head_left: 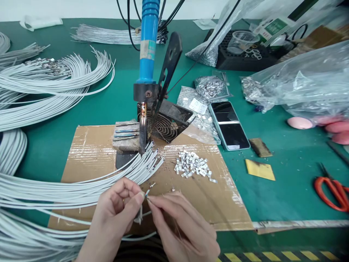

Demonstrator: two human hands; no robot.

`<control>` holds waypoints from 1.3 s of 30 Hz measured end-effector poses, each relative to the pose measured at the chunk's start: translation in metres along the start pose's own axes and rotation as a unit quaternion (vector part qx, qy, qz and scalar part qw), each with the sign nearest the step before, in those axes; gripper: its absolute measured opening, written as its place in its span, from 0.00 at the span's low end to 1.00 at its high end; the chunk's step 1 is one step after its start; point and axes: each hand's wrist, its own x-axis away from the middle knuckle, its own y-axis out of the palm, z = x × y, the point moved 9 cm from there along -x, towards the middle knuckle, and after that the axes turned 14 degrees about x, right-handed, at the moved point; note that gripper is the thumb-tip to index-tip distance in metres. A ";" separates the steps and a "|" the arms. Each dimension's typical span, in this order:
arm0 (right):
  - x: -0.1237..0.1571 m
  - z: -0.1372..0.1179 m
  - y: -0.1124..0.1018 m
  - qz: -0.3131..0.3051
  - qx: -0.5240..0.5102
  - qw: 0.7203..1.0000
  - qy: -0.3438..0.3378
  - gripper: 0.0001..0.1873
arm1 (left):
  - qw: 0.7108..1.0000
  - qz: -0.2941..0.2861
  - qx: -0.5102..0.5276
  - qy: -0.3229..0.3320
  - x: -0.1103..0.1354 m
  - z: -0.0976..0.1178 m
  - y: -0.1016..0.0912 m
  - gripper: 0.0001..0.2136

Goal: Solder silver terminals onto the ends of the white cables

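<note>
My left hand (116,213) is closed in a pinch, thumb against forefinger, at the end of a white cable that is mostly hidden by the fingers. A small bluish-white tip (147,193) shows between both hands' fingertips. My right hand (182,222) meets it from the other side, thumb and fingers pressed together; what they pinch is too small to make out. Just beyond the hands, a bundle of white cables (109,185) fans its ends over a cardboard sheet (231,214). A pile of small metal terminals (192,164) lies to the right on the cardboard.
Above the cable ends hangs a blue-handled soldering iron (147,62), its tip pointing down. Behind it stand a small fan (166,125) and a block with metal rods (125,134). A phone (229,125), a yellow sponge (260,169) and red-handled scissors (331,191) lie right.
</note>
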 end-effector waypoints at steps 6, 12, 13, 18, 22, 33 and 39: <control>0.001 -0.005 -0.003 0.032 0.014 0.999 -0.034 0.16 | 1.000 0.007 0.016 -0.027 0.000 -0.004 0.000 0.25; -0.003 0.009 -0.005 -0.003 -0.001 1.000 0.020 0.16 | 1.000 0.006 -0.009 0.028 -0.002 0.004 -0.001 0.20; -0.004 0.014 -0.007 -0.001 -0.002 0.999 0.050 0.15 | 0.999 0.006 -0.013 0.039 -0.002 0.006 -0.002 0.18; 0.000 0.042 -0.009 -0.016 -0.046 0.974 0.221 0.08 | 0.998 0.002 -0.029 0.050 -0.003 0.009 -0.002 0.13; 0.002 0.053 0.003 -0.069 -0.121 0.944 0.299 0.04 | 0.996 -0.007 -0.046 0.072 -0.003 0.013 0.000 0.10; -0.010 0.044 0.013 -0.127 -0.141 0.949 0.252 0.09 | 0.996 -0.008 -0.042 0.077 -0.003 0.013 0.004 0.09; -0.011 0.043 0.012 -0.125 -0.127 0.954 0.240 0.11 | 0.996 -0.001 -0.043 0.072 -0.004 0.014 0.005 0.09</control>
